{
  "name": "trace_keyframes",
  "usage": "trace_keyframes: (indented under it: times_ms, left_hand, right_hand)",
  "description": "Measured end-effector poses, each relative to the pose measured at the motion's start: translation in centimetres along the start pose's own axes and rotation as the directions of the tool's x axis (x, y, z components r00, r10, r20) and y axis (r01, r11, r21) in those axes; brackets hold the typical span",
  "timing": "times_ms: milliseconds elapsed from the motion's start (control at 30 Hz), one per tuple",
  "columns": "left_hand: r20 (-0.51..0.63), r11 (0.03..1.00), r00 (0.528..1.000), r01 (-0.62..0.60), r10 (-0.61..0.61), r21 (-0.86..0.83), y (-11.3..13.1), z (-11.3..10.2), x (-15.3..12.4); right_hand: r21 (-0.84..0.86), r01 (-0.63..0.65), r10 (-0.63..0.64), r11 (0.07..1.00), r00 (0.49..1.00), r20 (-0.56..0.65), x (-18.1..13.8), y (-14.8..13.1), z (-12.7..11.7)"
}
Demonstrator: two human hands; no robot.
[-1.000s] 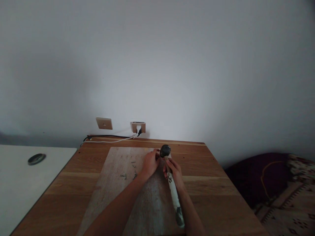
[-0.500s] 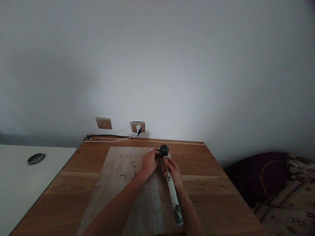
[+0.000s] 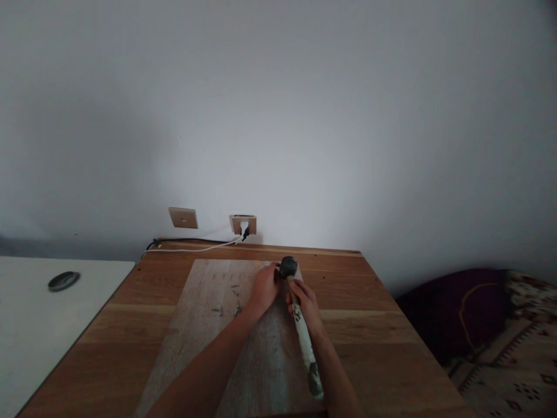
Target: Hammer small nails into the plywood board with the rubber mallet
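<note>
My right hand (image 3: 306,300) is wrapped round the handle of a hammer (image 3: 303,337), close below its dark head (image 3: 288,267). White, chipped paint covers much of the handle, which points back toward me. Beside the hammer head, my left hand (image 3: 265,285) is closed near the far right part of a pale wooden board (image 3: 256,360). What its fingertips pinch is hidden by the hand and the hammer head. Several loose nails (image 3: 217,310) lie on the board, left of my left hand. A row of small marks or nail heads runs along the board's far edge.
Under the board is a brown wooden table (image 3: 361,325). Behind it, a white cable (image 3: 204,249) runs to a wall socket (image 3: 243,224). To the left, a white surface (image 3: 26,331) bears a dark oval object (image 3: 64,281). Purple cloth (image 3: 461,313) and patterned fabric lie at right.
The hammer head has shifted very slightly left, toward my left hand. Both hands otherwise keep nearly the same place, and the nails lie as before.
</note>
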State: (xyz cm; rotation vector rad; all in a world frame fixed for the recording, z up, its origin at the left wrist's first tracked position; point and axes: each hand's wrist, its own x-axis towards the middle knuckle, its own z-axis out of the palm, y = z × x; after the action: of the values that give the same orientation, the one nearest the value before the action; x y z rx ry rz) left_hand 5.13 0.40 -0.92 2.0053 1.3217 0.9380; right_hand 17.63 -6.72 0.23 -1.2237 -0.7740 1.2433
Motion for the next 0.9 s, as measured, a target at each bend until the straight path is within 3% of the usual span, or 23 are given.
trace_keyframes:
  times_ms: [900]
  left_hand:
    - [-0.002,0.999,1.000,-0.012,0.012,-0.035,-0.25,0.02,-0.01]
  right_hand:
    - [0.037,0.010,-0.010,0.999,1.000,0.011,-0.37,-0.78,0.11]
